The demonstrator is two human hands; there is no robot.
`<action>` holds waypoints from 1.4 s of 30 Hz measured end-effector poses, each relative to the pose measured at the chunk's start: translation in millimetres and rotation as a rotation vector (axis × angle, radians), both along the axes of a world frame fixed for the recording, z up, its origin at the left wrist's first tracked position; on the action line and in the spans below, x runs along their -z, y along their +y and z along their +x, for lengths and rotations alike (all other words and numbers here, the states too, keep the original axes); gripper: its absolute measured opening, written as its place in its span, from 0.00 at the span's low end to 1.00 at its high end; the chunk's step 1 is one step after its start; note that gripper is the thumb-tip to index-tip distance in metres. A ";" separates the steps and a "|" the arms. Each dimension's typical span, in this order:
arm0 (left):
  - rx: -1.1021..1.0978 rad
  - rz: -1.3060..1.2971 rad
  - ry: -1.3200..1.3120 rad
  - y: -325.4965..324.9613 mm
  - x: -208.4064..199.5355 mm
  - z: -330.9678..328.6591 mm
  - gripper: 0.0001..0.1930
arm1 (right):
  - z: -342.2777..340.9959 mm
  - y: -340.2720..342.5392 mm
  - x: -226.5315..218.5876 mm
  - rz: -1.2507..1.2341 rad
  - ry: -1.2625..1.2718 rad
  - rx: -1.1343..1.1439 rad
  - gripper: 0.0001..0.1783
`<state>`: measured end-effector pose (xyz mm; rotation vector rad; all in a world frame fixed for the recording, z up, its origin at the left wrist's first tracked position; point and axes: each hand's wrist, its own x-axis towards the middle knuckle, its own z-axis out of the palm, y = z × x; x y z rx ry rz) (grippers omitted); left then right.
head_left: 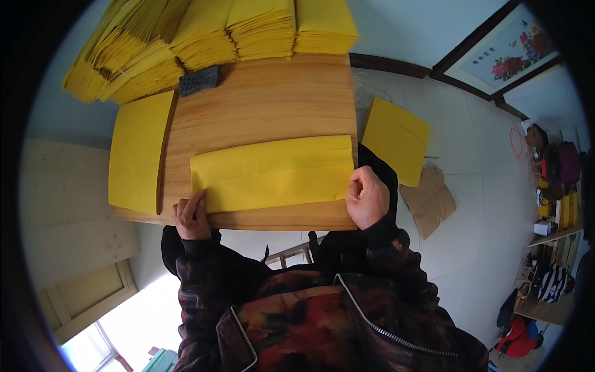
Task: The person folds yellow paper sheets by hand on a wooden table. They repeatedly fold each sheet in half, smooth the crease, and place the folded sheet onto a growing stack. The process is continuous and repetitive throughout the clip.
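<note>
1. Yellow folded sheet (273, 173): one, on one wooden table (266, 99), frame centre.
2. Two hands: left (192, 217), half-curled, fingertips on the sheet's lower-left corner; right (368, 198), curled nearly closed at its right edge. Whether either pinches the paper, I can't tell.
3. Yellow stacks (260, 28), at least four, upper left to top centre.
4. One brown paper piece (429, 199), right of centre.

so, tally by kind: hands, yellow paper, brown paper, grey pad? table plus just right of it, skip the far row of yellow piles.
Hands: 2 (left hand, right hand)
Yellow paper, sheet or stack: 3 (long piece between the hands, left-side batch, batch right of the table)
Brown paper: 1
Grey pad: 1
Total: 7
</note>
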<state>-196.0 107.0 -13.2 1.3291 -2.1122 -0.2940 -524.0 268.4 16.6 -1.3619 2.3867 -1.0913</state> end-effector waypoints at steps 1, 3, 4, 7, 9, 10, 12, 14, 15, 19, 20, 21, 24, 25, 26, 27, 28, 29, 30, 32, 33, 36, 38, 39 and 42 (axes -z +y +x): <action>-0.009 -0.008 -0.017 -0.4 0.2 0.1 0.11 | 0.0 -0.1 -0.1 0.007 -0.008 -0.005 0.08; -0.003 -0.004 -0.004 -0.6 1.1 0.4 0.10 | 0.3 -0.7 -0.3 -0.028 0.026 -0.006 0.09; -0.010 -0.005 -0.017 -0.5 1.5 0.4 0.10 | 0.4 -0.8 -0.5 -0.045 0.043 -0.007 0.10; -0.008 -0.008 -0.011 -0.3 2.1 0.0 0.10 | 0.8 -0.9 -1.2 -0.028 0.033 -0.001 0.10; 0.010 -0.009 0.005 -0.7 1.3 0.3 0.10 | 0.9 -0.8 -1.6 -0.023 0.050 0.002 0.10; 0.012 -0.020 -0.009 -0.9 0.9 0.4 0.10 | 0.9 -0.8 -1.8 -0.029 0.057 0.000 0.10; 0.022 -0.018 0.001 -1.2 0.3 0.3 0.10 | 0.5 -0.6 -2.0 -0.008 0.049 -0.002 0.10; 0.022 -0.016 0.002 -1.2 0.0 0.0 0.10 | 0.5 -0.3 -2.0 0.005 0.041 -0.005 0.10; 0.018 -0.012 0.004 -1.2 0.1 -0.5 0.10 | 0.4 -0.1 -2.0 0.011 0.038 -0.007 0.10; 0.003 -0.031 -0.020 0.4 -1.0 -1.8 0.10 | 1.4 -0.7 -1.9 0.029 0.049 -0.001 0.10; -0.006 -0.024 -0.036 1.0 -1.7 -1.7 0.10 | 1.3 -0.7 -2.1 0.064 0.048 0.002 0.09; -0.001 -0.023 -0.017 1.5 -2.3 -1.5 0.10 | 1.8 -0.8 -2.0 0.049 0.053 -0.009 0.09; 0.001 -0.032 -0.020 2.2 -2.1 -2.3 0.10 | 1.7 -0.5 -2.6 0.055 0.057 -0.008 0.09; 0.004 -0.037 -0.035 2.0 -1.8 -2.1 0.10 | 2.0 -0.6 -2.7 0.059 0.057 -0.004 0.08; 0.002 -0.049 -0.059 1.5 -1.4 -2.1 0.10 | 2.3 -0.7 -2.8 0.070 0.055 0.003 0.08; 0.004 -0.047 -0.035 0.9 -0.6 -2.2 0.10 | 2.7 -0.7 -3.1 0.065 0.067 0.005 0.08; 0.000 -0.052 -0.022 0.1 0.6 -2.7 0.10 | 3.3 -0.9 -3.4 0.067 0.075 0.008 0.08; -0.009 -0.061 -0.023 -0.5 1.5 -2.9 0.10 | 4.0 -1.0 -3.8 0.069 0.083 0.011 0.08; -0.001 -0.064 0.000 -0.7 2.4 -2.9 0.10 | 4.6 -1.2 -4.3 0.074 0.091 0.015 0.08; 0.003 -0.088 0.005 -1.4 3.9 -2.8 0.10 | 5.4 -1.8 -5.6 0.086 0.108 0.023 0.09; 0.007 -0.072 0.019 -1.7 4.5 -2.5 0.10 | 5.7 -1.9 -6.4 0.089 0.117 0.020 0.09; 0.011 -0.063 0.020 -2.6 4.9 -1.2 0.09 | 6.1 -2.0 -8.3 0.108 0.133 0.013 0.09; 0.010 -0.075 0.008 -3.3 4.7 -0.6 0.09 | 6.2 -1.8 -8.5 0.115 0.133 0.012 0.09; 0.017 -0.065 0.018 -3.6 4.6 -0.6 0.09 | 6.0 -1.7 -8.1 0.117 0.128 0.014 0.09; 0.014 -0.058 0.002 -3.8 3.7 -1.1 0.08 | 5.1 -1.2 -5.8 0.093 0.127 0.014 0.09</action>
